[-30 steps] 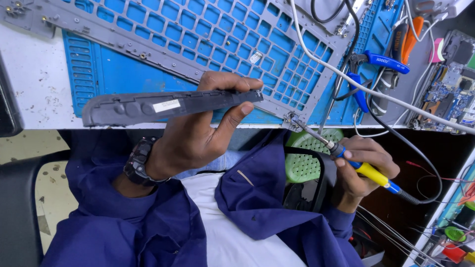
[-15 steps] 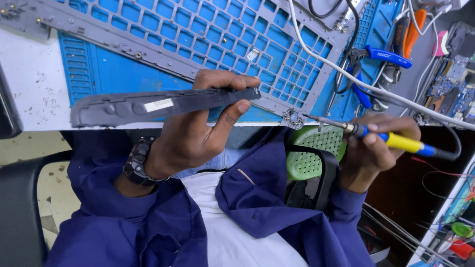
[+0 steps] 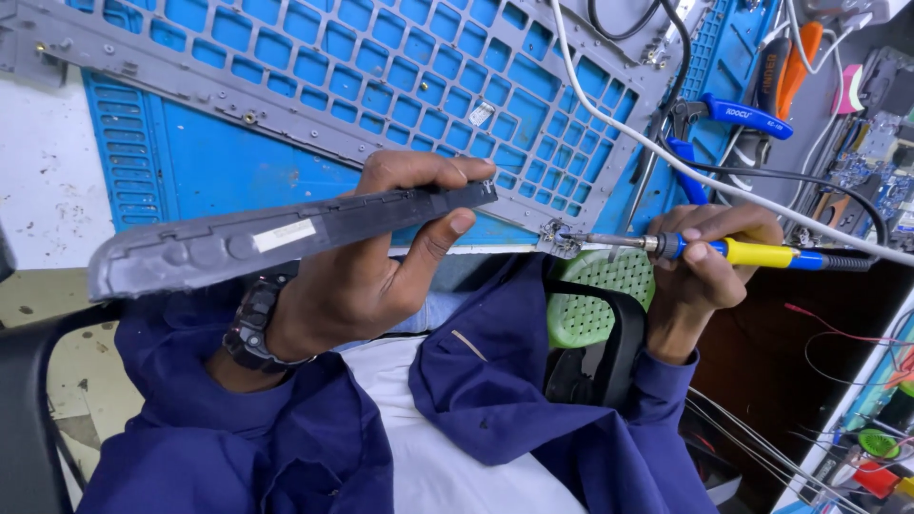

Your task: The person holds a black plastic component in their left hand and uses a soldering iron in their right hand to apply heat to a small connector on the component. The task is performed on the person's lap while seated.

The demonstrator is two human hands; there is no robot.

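My left hand grips a long, flat dark grey plastic strip with a small white label, held level above the bench edge. My right hand holds a soldering iron with a yellow and blue handle, lying almost level. Its metal tip points left and touches the lower corner of a grey perforated metal frame that lies on a blue mat. A dark watch sits on my left wrist.
Blue-handled pliers and an orange-handled tool lie at the right of the mat. A white cable and black cables cross there. A circuit board is at far right. A green mesh chair part sits below.
My right hand has risen and turned the soldering iron from a slant to near level, its tip now at the frame's corner. My left hand has stayed put with the strip.
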